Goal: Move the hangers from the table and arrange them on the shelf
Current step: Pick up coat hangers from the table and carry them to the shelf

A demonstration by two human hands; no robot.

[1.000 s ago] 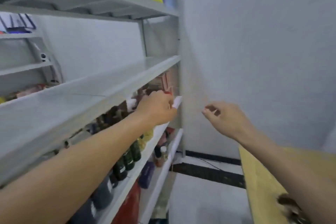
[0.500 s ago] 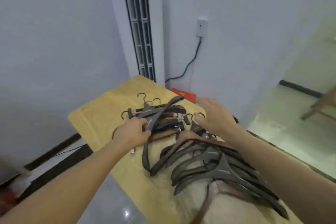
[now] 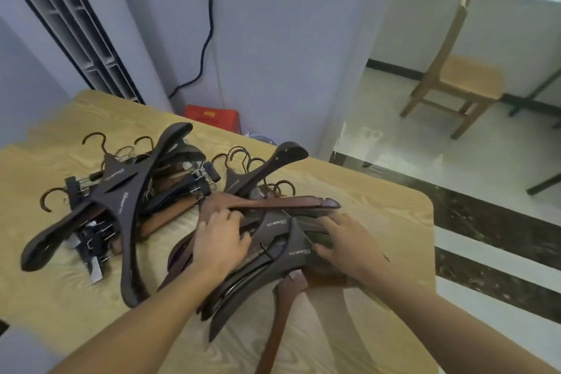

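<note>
On the wooden table [image 3: 379,206] by the wall, the left hand [image 3: 220,241] and right hand [image 3: 349,247] curl around the nearer hangers [image 3: 282,240], apparently gathering a bundle for the shelf.

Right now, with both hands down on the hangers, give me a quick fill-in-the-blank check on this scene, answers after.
1. Both the left hand and the right hand rest on the nearer pile of ____.
2. The hangers lie on a light wooden ____.
3. The red box sits behind the table's far edge, against the ____.
4. On the tiled floor to the right stands a wooden ____.

Missing words: hangers; table; wall; chair
</note>
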